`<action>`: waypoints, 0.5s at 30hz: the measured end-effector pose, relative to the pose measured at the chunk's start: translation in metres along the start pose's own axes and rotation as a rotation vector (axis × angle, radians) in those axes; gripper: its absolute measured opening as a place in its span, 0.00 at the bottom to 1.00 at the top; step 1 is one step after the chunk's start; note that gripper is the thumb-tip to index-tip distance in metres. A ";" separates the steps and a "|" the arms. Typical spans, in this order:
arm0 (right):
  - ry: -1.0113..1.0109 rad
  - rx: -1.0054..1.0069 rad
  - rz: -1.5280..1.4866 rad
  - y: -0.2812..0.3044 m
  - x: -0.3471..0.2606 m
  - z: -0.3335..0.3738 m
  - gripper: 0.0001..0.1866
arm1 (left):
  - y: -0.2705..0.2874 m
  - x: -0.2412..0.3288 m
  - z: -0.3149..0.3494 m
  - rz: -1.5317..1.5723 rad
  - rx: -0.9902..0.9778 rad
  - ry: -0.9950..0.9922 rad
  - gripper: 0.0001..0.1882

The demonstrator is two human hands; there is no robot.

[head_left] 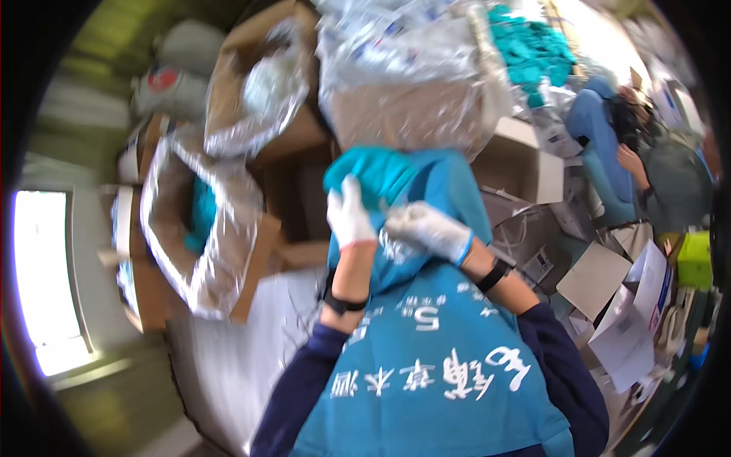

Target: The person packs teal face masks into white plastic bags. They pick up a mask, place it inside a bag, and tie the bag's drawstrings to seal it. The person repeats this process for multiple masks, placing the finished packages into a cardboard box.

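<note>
My left hand [349,215], in a white glove, grips the near left edge of a soft teal bundle [369,169] resting on my knees. Motion blur hides what kind of thing the bundle is. Close beside it my right hand [430,231], also white-gloved, is closed with the fingertips pinched together near the bundle. Crumpled clear plastic [397,250] shows just under the right fingers and appears to be held by them. A blue apron [426,335] with white printing covers my lap below both hands.
Ahead stands a large carton [403,114] heaped with clear plastic packs. Plastic-lined cartons [228,263] stand at the left, one with teal items inside. A teal pile [533,49] lies far right. Another person [670,179] sits at the right, near loose cardboard [594,278].
</note>
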State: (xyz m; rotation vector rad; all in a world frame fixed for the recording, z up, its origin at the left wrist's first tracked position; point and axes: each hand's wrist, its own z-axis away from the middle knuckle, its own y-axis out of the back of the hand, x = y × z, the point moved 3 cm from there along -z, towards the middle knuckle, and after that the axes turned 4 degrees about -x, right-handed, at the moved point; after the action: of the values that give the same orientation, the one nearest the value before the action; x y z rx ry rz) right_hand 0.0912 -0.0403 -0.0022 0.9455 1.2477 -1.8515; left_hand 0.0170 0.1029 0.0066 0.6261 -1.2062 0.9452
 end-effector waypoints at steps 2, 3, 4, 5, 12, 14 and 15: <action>-0.134 0.084 -0.212 -0.022 -0.019 0.002 0.17 | 0.015 -0.026 -0.014 0.417 -0.004 0.054 0.24; -0.148 0.033 -0.316 -0.026 -0.026 0.003 0.17 | 0.024 -0.042 -0.027 0.582 -0.039 0.112 0.22; -0.172 -0.015 -0.419 -0.030 -0.025 0.005 0.18 | 0.018 -0.036 -0.025 0.629 -0.076 0.089 0.20; -0.135 0.006 -0.557 -0.033 -0.011 -0.004 0.18 | 0.008 -0.030 -0.019 0.641 -0.124 0.177 0.19; -0.011 0.159 -1.384 0.028 -0.016 -0.020 0.22 | -0.055 -0.007 0.001 0.174 -0.469 -0.288 0.13; 0.097 0.129 -1.482 0.066 0.013 -0.034 0.21 | -0.081 -0.024 0.005 0.001 -0.619 -0.551 0.14; 0.234 0.124 -1.451 0.079 0.017 -0.033 0.22 | -0.088 -0.029 0.006 0.021 -0.623 -0.486 0.14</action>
State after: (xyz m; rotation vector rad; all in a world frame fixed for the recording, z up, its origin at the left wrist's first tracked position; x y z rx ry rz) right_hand 0.1562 -0.0343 -0.0596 0.1849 2.3106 -2.9094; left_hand 0.0878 0.0465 -0.0134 0.3412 -1.8382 0.3893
